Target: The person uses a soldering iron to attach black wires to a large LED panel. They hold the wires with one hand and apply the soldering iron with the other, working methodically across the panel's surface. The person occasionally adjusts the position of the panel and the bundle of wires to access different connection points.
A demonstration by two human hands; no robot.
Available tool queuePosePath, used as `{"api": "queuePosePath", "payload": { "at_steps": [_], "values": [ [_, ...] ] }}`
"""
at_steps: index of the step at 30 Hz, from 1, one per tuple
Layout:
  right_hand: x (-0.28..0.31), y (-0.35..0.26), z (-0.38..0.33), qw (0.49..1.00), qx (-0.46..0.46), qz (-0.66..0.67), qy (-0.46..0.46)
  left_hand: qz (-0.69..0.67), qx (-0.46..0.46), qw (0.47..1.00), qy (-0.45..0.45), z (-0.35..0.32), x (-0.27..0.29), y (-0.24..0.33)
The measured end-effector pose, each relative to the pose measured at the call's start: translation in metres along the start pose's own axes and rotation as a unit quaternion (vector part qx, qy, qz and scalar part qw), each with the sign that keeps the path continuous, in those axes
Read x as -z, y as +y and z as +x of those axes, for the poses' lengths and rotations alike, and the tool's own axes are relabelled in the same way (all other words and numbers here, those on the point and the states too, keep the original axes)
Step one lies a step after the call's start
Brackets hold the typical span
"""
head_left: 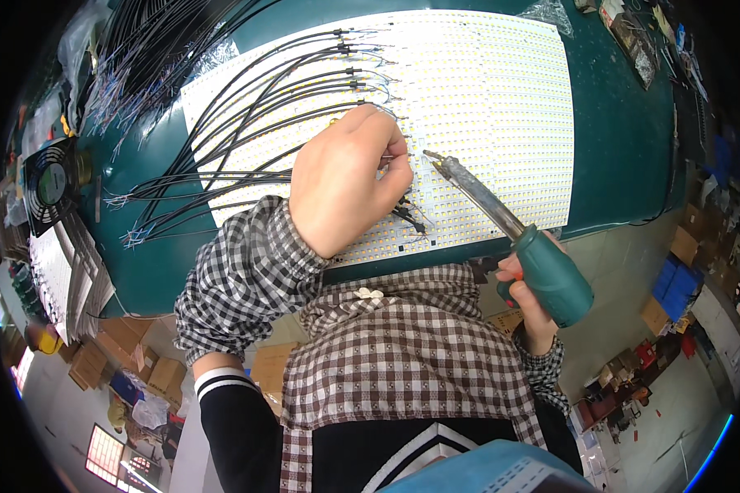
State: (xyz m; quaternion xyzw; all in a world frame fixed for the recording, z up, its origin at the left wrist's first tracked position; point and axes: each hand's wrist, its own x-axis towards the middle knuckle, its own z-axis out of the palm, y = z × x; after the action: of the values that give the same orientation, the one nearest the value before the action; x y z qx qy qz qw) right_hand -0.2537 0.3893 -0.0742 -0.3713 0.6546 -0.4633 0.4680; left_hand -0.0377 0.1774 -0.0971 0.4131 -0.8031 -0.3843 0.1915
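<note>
My left hand hovers over a white LED panel dotted with rows of small yellowish chips. Its thumb and forefinger are pinched on a thin cable end, mostly hidden by the fingers. Black cables with bared wire ends lie across the panel's left half, several running to its chips. More loose cable ends show below the left hand. In my right hand is a green soldering gun, gripped by its handle. Its tip points up and left, near the left fingertips; whether it touches the panel I cannot tell.
A green table carries the panel. At the upper left lies a big bundle of black cables. A small black fan and stacked white panels are at the left. Tools and scraps lie at the far right.
</note>
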Motion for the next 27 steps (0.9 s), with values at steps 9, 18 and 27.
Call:
{"api": "queuePosePath", "payload": {
  "at_steps": [9,18,27],
  "values": [
    [-0.004,-0.005,0.002,0.999,0.012,-0.048,0.005,-0.004,-0.003,1.000,0.004,0.000,-0.002,0.002],
    [0.000,-0.009,0.001,0.997,0.014,-0.077,0.004,-0.005,0.003,1.000,-0.006,0.000,-0.004,0.006],
    [0.007,-0.008,0.001,0.991,0.041,-0.120,-0.029,-0.002,0.000,1.000,-0.002,0.000,-0.006,0.008]
  ]
}}
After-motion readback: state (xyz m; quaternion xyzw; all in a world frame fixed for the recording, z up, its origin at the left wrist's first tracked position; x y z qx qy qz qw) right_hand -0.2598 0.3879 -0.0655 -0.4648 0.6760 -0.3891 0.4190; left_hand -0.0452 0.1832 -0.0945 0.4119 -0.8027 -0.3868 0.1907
